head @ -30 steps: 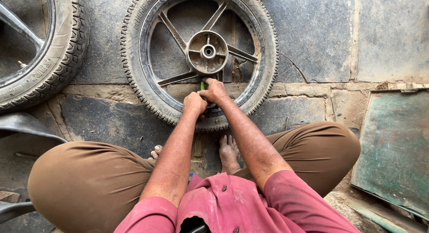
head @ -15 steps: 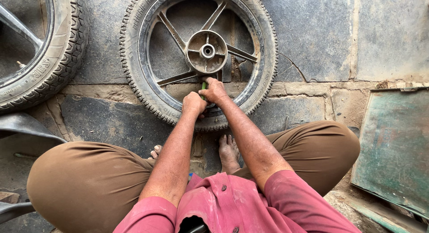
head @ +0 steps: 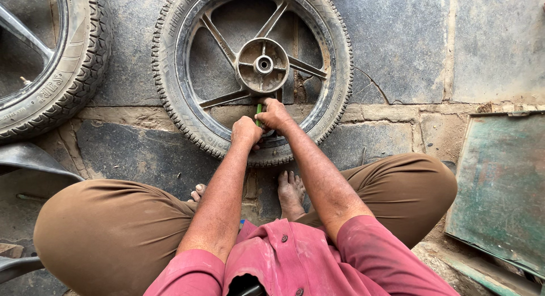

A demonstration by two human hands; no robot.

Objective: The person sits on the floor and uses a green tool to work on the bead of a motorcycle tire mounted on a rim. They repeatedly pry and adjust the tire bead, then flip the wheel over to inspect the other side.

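Head view, looking straight down at a person squatting on a stone floor [head: 397, 46].

Motorcycle wheel [head: 252, 69] lies flat on the floor at 12 o'clock from the person: knobbly black tyre on a dark spoked alloy rim, round hub at its centre. Both hands meet at the 6 o'clock part of the rim, just inside the tyre.

Right hand [head: 276, 115]: fingers curled shut around a small green tool [head: 259, 111], which stands roughly upright with its upper end showing at 12 o'clock above the knuckles, just below the hub. What the tool's lower end touches is hidden by the hands.

Left hand [head: 246, 132]: closed in a loose fist, touching the right hand at its 8 o'clock side and resting on the rim. Cannot tell whether it grips anything.

Bare feet [head: 291, 191] sit at 6 o'clock from the wheel, close to the tyre's near edge, between the knees in brown trousers.

Surroundings: second tyred wheel [head: 57, 63] at 9 to 10 o'clock, just beside the first. Green-tinged metal sheet [head: 502, 188] at 3 to 4 o'clock, well apart.
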